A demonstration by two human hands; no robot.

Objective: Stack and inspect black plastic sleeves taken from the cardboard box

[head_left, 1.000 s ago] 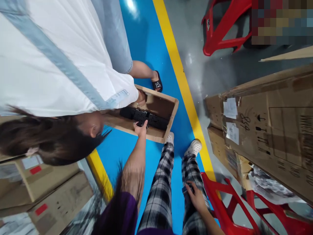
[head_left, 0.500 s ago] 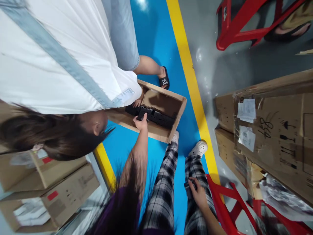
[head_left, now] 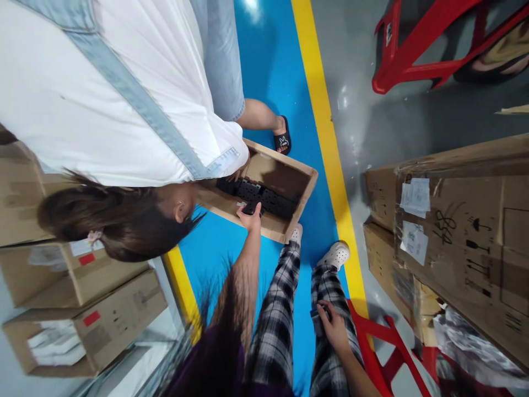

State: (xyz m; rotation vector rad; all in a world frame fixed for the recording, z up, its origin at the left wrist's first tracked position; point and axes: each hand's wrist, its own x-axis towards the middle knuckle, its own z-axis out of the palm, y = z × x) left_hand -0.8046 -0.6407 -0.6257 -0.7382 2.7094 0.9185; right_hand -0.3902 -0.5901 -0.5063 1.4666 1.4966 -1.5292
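Note:
My left hand [head_left: 250,219] reaches forward over the near wall of an open cardboard box [head_left: 306,198], its thumb and fingers closed on a small black block [head_left: 251,209]. Inside the box lies a row of black parts [head_left: 281,205] with small holes. A co-worker's hand [head_left: 237,175] rests by the far-left end of this row, partly hidden by a white sleeve. Lower right, beside my checked trouser leg, my right hand [head_left: 335,326] has its fingers curled round a small dark piece [head_left: 317,315]; its exact kind is hard to make out.
A co-worker in a white top [head_left: 157,110] leans over the box from the left. Large stacked cartons [head_left: 467,220] stand at right, with red stools [head_left: 384,342] below and above them. More open cartons [head_left: 119,325] sit lower left. A yellow line [head_left: 320,94] crosses the floor.
My left hand has drawn back a little toward the box's near wall and to the right, with the black block in it. The co-worker's head has shifted right. My right hand stays put.

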